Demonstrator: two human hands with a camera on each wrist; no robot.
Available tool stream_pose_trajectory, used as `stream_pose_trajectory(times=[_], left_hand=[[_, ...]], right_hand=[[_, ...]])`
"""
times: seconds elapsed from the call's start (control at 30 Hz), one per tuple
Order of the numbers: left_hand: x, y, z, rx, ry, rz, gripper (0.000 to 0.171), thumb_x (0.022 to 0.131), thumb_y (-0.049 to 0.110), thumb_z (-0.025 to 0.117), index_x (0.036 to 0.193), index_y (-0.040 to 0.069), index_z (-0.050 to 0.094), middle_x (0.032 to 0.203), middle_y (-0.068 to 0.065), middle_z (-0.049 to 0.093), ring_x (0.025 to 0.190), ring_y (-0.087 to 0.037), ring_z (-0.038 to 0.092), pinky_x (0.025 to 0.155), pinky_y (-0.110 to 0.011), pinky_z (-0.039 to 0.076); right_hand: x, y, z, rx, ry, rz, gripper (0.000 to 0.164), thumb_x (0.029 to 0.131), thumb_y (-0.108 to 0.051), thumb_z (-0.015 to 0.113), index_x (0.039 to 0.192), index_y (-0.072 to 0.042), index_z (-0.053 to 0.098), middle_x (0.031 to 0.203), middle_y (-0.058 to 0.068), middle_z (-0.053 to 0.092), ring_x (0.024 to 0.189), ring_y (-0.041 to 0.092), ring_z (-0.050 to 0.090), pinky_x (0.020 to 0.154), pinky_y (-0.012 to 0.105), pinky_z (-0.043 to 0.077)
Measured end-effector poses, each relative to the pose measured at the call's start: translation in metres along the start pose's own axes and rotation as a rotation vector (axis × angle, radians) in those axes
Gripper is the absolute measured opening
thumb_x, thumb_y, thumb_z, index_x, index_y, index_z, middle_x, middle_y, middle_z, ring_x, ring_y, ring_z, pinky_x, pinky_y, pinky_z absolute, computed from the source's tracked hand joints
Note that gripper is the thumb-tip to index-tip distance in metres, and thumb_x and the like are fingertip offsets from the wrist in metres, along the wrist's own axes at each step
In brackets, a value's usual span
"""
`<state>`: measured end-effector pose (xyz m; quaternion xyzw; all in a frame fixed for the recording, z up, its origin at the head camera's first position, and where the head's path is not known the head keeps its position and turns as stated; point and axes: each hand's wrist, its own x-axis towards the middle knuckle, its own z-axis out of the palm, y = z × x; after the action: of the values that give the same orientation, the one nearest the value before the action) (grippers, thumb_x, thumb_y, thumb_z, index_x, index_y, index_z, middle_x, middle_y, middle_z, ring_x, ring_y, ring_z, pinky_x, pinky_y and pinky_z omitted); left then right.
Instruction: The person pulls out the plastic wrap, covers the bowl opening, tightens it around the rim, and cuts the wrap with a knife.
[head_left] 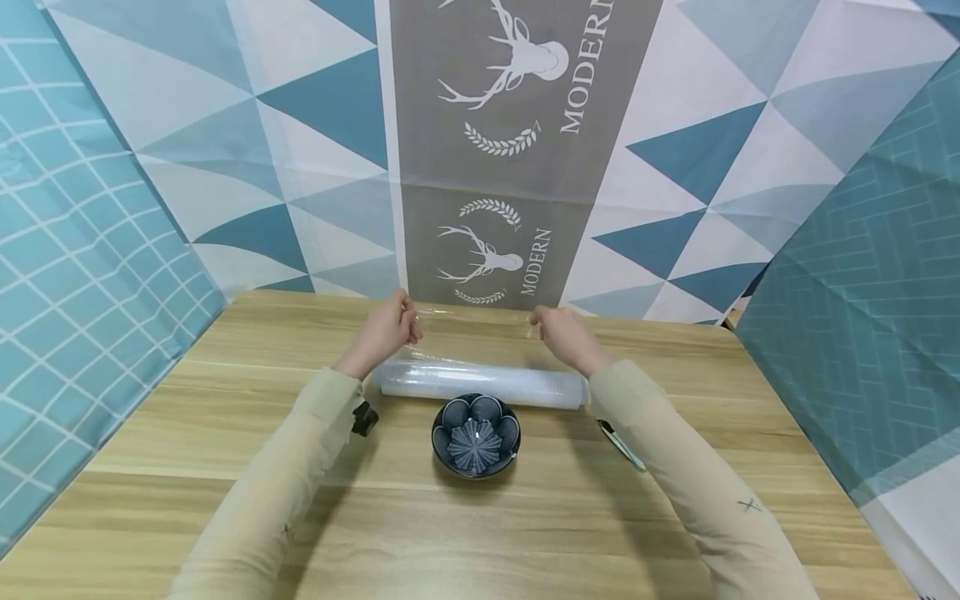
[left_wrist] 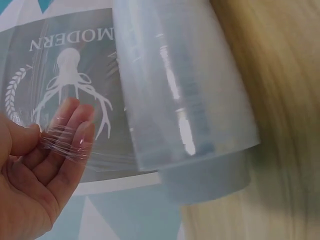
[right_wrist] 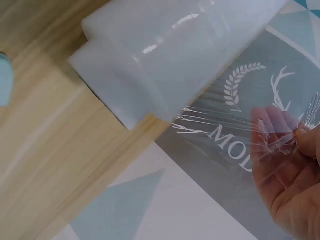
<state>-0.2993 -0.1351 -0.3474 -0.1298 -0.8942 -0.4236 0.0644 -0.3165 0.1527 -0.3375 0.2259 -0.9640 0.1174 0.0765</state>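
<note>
A roll of clear plastic wrap [head_left: 480, 385] lies crosswise on the wooden table, behind a dark blue bowl [head_left: 476, 437] with a petal pattern inside. A sheet of film stretches from the roll toward the back edge. My left hand [head_left: 392, 325] pinches one corner of this film between thumb and fingers; gathered creases show there in the left wrist view. On the other side, my right hand [head_left: 564, 335] pinches the opposite corner, with wrinkled film over its fingers in the right wrist view. The core [right_wrist: 107, 82] sticks out past the wrap at the roll's end.
A slim pale-green tool [head_left: 622, 446] lies right of the bowl, partly under the right sleeve. A black object [head_left: 365, 418] shows beside the left sleeve. Patterned cloth [head_left: 480, 150] hangs behind the table [head_left: 420, 533], and teal cloths flank both sides.
</note>
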Motion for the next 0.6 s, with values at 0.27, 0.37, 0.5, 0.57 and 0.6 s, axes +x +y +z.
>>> stream_pose_trajectory(times=[0.27,0.37,0.5,0.57,0.6], left_hand=[[0.008,0.005,-0.008,0.053,0.002,-0.036,0.013,0.098,0.012,0.035,0.095,0.001,0.042,0.076,-0.015,0.064,0.07,-0.026,0.064,0.06,-0.027,0.052],[0.009,0.009,-0.012,0.053,0.001,-0.043,0.014,0.098,0.014,0.035,0.096,0.002,0.042,0.077,-0.014,0.064,0.071,-0.024,0.064,0.061,-0.028,0.052],[0.01,0.014,-0.017,0.065,0.009,-0.033,0.015,0.099,0.014,0.034,0.097,0.001,0.043,0.077,-0.013,0.065,0.072,-0.026,0.064,0.061,-0.029,0.052],[0.01,0.016,-0.019,0.075,0.018,-0.024,0.016,0.098,0.013,0.034,0.098,0.001,0.043,0.078,-0.013,0.065,0.072,-0.027,0.064,0.062,-0.03,0.052],[0.011,0.017,-0.02,0.079,0.019,-0.021,0.016,0.099,0.013,0.034,0.098,0.001,0.043,0.078,-0.013,0.065,0.072,-0.026,0.064,0.061,-0.03,0.052]], right_hand=[[0.007,0.001,-0.012,-0.023,-0.02,0.015,0.032,0.082,0.008,0.048,0.11,-0.002,0.06,0.093,0.012,0.067,0.08,0.025,0.062,0.07,0.036,0.051],[0.009,0.0,-0.017,-0.028,-0.019,0.014,0.032,0.083,0.008,0.046,0.111,-0.002,0.06,0.094,0.013,0.067,0.08,0.026,0.062,0.068,0.036,0.052],[0.011,-0.003,-0.024,-0.041,-0.001,-0.005,0.032,0.082,0.009,0.046,0.109,-0.001,0.06,0.096,0.014,0.067,0.082,0.028,0.063,0.071,0.038,0.052],[0.013,-0.004,-0.027,-0.05,0.004,-0.011,0.031,0.082,0.008,0.046,0.108,-0.001,0.061,0.099,0.014,0.066,0.086,0.029,0.063,0.074,0.039,0.051],[0.014,-0.004,-0.028,-0.059,0.003,-0.009,0.03,0.082,0.008,0.046,0.108,-0.001,0.061,0.099,0.014,0.066,0.087,0.03,0.063,0.074,0.04,0.051]])
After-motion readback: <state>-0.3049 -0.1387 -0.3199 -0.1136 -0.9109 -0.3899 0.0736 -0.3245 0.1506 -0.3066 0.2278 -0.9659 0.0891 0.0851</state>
